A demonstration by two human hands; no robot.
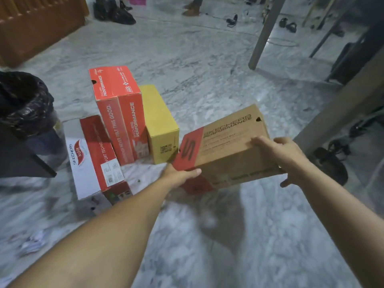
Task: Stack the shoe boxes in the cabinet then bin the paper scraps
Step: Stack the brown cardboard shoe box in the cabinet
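Nearby, 3 floor boxes [128,121], lined bin [25,104], perhaps scraps [33,243]

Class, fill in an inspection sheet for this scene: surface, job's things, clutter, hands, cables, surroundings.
Surface: grey marbled floor.
Job's things: brown shoe box held off the floor; tall red box, yellow box and red-and-white box on the floor; paper scraps lower left.
Clutter: black-lined bin.
Hands: left hand and right hand each keep a grip on the brown box.
Cables: cables lie far right.
Surroundings: table leg, wooden furniture.
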